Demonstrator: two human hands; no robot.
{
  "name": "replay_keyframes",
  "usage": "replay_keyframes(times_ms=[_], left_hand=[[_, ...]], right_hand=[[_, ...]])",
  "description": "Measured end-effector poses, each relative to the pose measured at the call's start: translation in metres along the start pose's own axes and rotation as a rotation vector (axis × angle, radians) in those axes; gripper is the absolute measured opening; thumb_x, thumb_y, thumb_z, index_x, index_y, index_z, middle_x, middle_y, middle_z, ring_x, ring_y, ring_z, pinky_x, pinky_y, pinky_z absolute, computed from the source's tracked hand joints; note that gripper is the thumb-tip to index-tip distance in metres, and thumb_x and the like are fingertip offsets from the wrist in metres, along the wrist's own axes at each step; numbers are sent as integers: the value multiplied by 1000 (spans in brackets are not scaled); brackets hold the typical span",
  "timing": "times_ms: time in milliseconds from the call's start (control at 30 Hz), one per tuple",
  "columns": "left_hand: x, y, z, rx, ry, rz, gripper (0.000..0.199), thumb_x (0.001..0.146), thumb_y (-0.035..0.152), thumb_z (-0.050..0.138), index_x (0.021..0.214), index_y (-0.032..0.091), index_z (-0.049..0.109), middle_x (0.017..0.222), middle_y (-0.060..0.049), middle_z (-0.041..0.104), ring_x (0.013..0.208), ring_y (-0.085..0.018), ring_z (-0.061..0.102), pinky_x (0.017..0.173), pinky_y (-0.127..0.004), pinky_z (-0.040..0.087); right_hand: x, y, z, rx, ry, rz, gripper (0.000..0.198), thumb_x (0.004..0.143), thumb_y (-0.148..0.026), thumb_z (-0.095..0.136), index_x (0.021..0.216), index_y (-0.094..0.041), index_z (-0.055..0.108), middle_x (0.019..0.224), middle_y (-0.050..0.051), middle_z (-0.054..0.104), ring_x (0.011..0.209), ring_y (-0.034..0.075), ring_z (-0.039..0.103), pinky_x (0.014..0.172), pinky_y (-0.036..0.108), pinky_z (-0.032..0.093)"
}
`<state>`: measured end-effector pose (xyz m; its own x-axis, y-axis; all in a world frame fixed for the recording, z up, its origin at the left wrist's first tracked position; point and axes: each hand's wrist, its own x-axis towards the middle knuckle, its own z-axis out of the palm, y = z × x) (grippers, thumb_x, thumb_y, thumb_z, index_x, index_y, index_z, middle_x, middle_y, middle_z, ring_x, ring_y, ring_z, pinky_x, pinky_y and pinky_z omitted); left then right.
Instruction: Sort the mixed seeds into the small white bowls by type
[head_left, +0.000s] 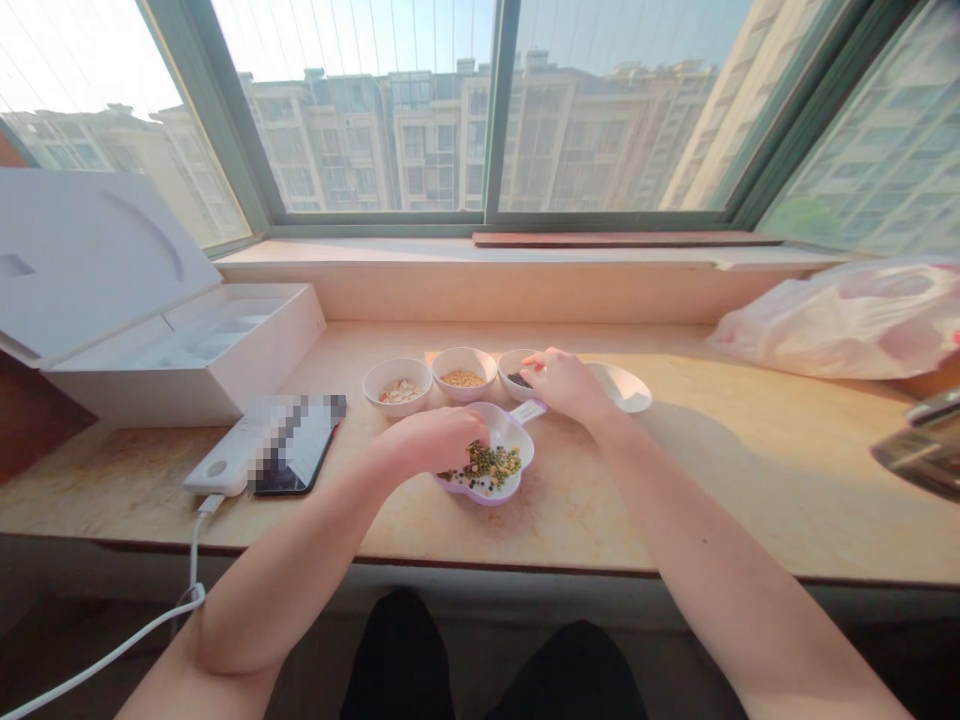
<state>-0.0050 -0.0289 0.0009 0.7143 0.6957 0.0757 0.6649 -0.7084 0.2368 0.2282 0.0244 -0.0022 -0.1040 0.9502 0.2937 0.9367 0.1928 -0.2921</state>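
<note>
My left hand (442, 438) reaches into a white and lilac scalloped bowl (517, 430) with a short handle. Its fingers are curled down at a heap of mixed beans (491, 465), mostly green with some yellow and black; what they grip, if anything, is hidden. My right hand (562, 382) hangs over a small white bowl (517, 357) of dark beans (517, 380). The fingertips there look slightly apart, with nothing visible between them. Beside it stand a white bowl of yellow grains (463, 379) and another of pale flat pieces (400, 391).
A white dish (626, 387) lies right of my right wrist. To the left are a phone (296, 465), a white power bank (221, 465) with a cable (196, 560), and an open white box (262, 350). A plastic bag (840, 320) rests at the far right, near a dark shiny object (919, 450).
</note>
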Motion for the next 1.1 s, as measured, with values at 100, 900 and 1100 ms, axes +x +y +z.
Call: replay_keyframes(times_ms=[100, 900, 1100], left_hand=[[2, 4, -1, 30, -144, 11, 31, 81, 2, 58, 90, 27, 75, 96, -2, 73, 81, -19, 64, 75, -29, 49], [6, 0, -3, -48, -100, 18, 29, 89, 14, 54, 88, 27, 80, 94, 0, 78, 81, -16, 68, 76, -24, 48], [6, 0, -6, -58, -24, -32, 26, 91, 17, 56, 86, 25, 81, 82, -3, 76, 74, -18, 68, 72, -27, 47]], right_hand=[[-2, -2, -2, 9, -15, -25, 30, 95, -31, 55, 106, -20, 80, 102, 12, 74, 91, 24, 70, 79, 30, 48], [-3, -2, -2, 168, 37, -14, 25, 93, -31, 60, 104, -21, 80, 107, 9, 73, 89, 22, 68, 81, 31, 49], [-2, 1, 0, 157, 61, -36, 24, 92, -32, 60, 100, -22, 80, 102, 8, 73, 85, 20, 67, 78, 30, 48]])
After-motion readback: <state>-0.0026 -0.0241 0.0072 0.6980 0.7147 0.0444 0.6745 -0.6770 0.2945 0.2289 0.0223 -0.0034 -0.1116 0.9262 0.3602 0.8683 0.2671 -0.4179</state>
